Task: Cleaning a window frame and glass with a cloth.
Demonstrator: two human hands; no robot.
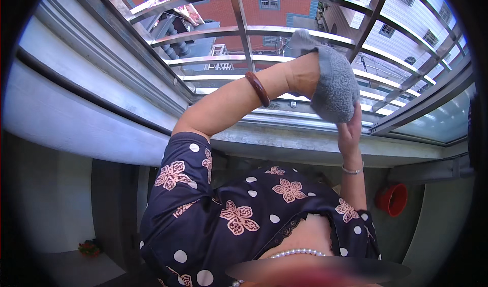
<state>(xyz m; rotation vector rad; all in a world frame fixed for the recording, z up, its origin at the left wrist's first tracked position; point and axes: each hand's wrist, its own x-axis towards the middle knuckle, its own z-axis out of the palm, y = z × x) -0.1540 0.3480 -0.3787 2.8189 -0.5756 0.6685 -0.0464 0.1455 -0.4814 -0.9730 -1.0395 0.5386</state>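
Observation:
A grey terry cloth (335, 85) is bunched in front of the window bars, over my left hand (309, 71). The fingers of that hand are hidden under it; only the wrist and a little of the back of the hand show, and a brown bangle (258, 89) circles the forearm. From below, my right hand (350, 130) grips the cloth's lower edge, its fingertips partly hidden by the fabric. It wears a silver bracelet (352, 169) at the wrist. Another grey fold of the cloth, blurred, lies at the upper left, against the bars.
Metal window bars (240, 24) cross the opening, with buildings outside. Below them run the window track and a pale sill (274, 138). A glass sash (434, 123) is at the right. Lower down are a red bucket (392, 200) and red flowers (89, 248).

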